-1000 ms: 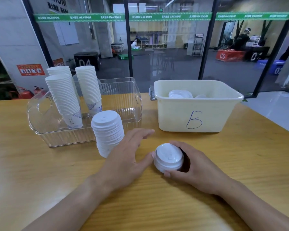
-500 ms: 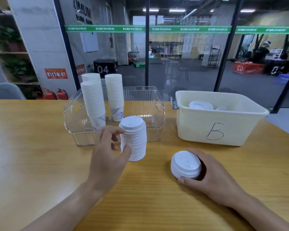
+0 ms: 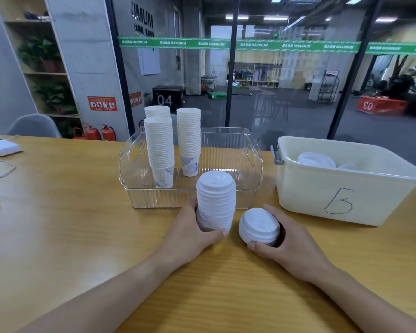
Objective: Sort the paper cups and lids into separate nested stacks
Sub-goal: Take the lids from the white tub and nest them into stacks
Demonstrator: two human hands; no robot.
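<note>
Third cup stack (image 3: 157, 111) mostly hidden behind the front stack (image 3: 159, 150); bin lids (image 3: 316, 159) partly hidden by the bin wall (image 3: 346, 188).

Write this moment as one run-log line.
left hand: holds tall lid stack | right hand: holds short lid stack | stacks: apart

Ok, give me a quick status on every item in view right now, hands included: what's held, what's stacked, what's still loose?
Left hand: wrapped around the base of the tall lid stack.
Tall lid stack: nested, upright on the table.
Right hand: gripping the short lid stack.
Short lid stack: nested, tilted, separate from the tall one.
Cup stacks: three, nested, upright in the clear bin.
Clear bin: open-topped, holds only cups.
Tub B: open, loose lids inside.
</note>
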